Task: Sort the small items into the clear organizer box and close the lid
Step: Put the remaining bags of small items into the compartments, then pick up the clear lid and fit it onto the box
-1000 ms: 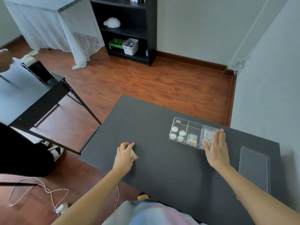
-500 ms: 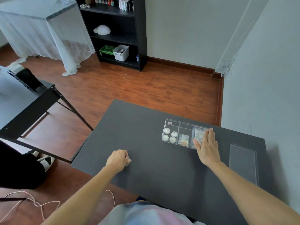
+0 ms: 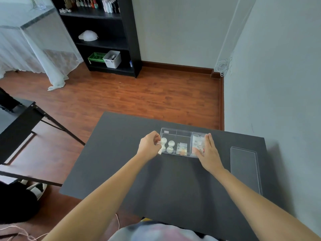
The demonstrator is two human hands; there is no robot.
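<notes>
Hands meet at a clear box (image 3: 180,135) on a dark desk (image 3: 121,162). The left hand (image 3: 149,146), fingers curled, pinches a small pale item (image 3: 159,151) at the box's left end; what the item is cannot be made out. The right hand (image 3: 207,150) lies flat and unclenched, fingers together, over the box's right compartment, its thumb at the near wall. That compartment holds small clear packets (image 3: 197,142) under the fingers. The middle compartment holds a packet with orange bits (image 3: 182,148), and the left one holds round white discs (image 3: 171,143). The box stands without its cover. A clear lid (image 3: 245,169) lies flat on the desk, apart from the box, to the right of the right hand and near the wall. Beyond the desk, wooden floor (image 3: 139,94) runs to a black shelf (image 3: 107,37) with a green basket (image 3: 96,57) and a white bin (image 3: 112,59) side by side on its lower level.
</notes>
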